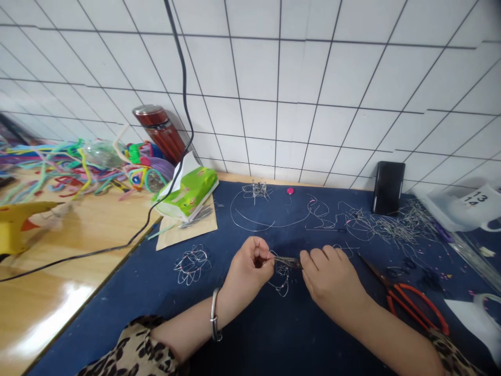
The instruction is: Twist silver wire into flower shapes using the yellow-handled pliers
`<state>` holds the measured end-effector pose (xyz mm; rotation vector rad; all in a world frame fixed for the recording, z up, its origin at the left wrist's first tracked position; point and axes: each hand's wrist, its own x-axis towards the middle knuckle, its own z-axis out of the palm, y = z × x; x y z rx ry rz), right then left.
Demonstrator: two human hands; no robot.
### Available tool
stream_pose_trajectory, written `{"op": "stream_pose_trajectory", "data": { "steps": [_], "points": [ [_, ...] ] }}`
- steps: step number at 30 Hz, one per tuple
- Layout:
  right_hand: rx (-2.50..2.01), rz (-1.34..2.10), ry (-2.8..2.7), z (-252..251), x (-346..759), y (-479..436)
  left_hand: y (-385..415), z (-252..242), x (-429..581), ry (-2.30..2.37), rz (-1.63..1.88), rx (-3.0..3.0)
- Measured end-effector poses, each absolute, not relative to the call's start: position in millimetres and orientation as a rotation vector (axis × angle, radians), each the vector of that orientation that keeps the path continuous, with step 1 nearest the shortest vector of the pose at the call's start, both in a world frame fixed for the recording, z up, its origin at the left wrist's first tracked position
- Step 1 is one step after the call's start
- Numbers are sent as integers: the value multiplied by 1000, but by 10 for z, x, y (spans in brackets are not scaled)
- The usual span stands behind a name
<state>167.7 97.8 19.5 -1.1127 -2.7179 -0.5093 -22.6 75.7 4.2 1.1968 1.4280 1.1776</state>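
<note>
In the head view my left hand (247, 267) is closed, thumb and forefinger pinching a thin silver wire piece (283, 279). Its bent loops, with tiny pinkish specks, hang below the fingertips. My right hand (331, 279) is wrapped around small pliers (290, 261), whose handles are mostly hidden in the fist. The plier jaws point left and meet the wire right beside my left fingertips; whether they clamp it is too small to tell. A flower-like wire shape (192, 265) lies on the blue mat (250, 324) left of my hands.
Red-handled scissors (417, 305) lie by my right forearm. Tangled wire offcuts (391, 224) spread near a black phone (389, 188). Behind are a small wire frame (259, 190) and a pink round piece (290, 191). A green tissue pack (190, 193) and black cable (144, 230) are left.
</note>
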Motion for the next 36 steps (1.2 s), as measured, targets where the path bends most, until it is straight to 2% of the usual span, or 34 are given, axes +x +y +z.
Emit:
{"op": "stream_pose_trajectory", "data": {
  "steps": [15, 27, 36],
  "points": [
    [-1075, -492, -2708, 155, 1686, 996, 769, 37, -224, 1399, 1202, 1137],
    [-1130, -278, -2650, 150, 1675, 1047, 793, 32, -249, 1369, 1197, 1166],
    [-1154, -249, -2635, 154, 1655, 1011, 767, -5, -246, 1446, 1205, 1253]
  ]
}}
